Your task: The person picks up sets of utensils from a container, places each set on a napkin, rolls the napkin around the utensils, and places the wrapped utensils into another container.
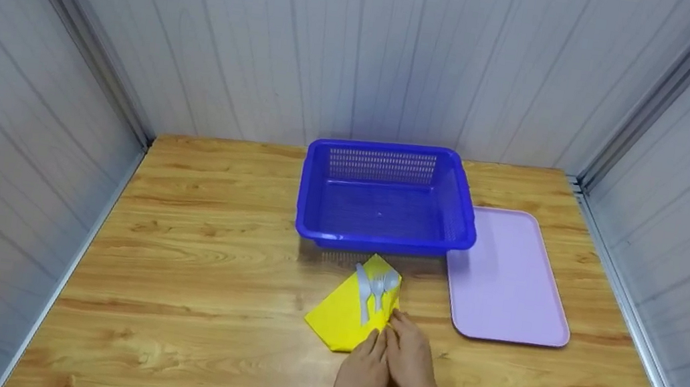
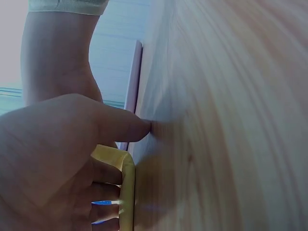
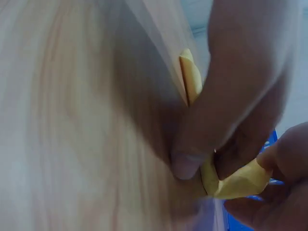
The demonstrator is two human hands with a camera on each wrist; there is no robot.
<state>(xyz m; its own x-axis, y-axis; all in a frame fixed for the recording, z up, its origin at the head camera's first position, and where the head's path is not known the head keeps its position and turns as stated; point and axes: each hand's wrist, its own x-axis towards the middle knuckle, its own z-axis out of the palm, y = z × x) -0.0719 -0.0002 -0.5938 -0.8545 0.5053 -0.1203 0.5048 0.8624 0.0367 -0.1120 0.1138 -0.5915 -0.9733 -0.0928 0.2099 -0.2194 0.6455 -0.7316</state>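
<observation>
A folded yellow cloth [image 1: 334, 317] lies on the table, with a white plastic knife [image 1: 364, 291], fork [image 1: 378, 290] and spoon [image 1: 391, 281] side by side on it. My left hand [image 1: 363, 378] rests its nearly straight fingers on the cloth's near edge; in the left wrist view its thumb touches the table beside the cloth [image 2: 127, 197]. From the right, my right hand [image 1: 414, 362] pinches the cloth's right edge close to the left fingertips. The right wrist view shows the bunched cloth [image 3: 243, 183] between the right hand's [image 3: 240, 96] thumb and fingers.
Behind the cloth stands a blue basket [image 1: 378, 244] with nothing in it. A pink tray [image 1: 512, 278] lies to the right, its back left part beside and partly behind the basket. Pale panel walls [image 1: 371, 55] enclose the wooden table [image 1: 195, 253] at the back and both sides.
</observation>
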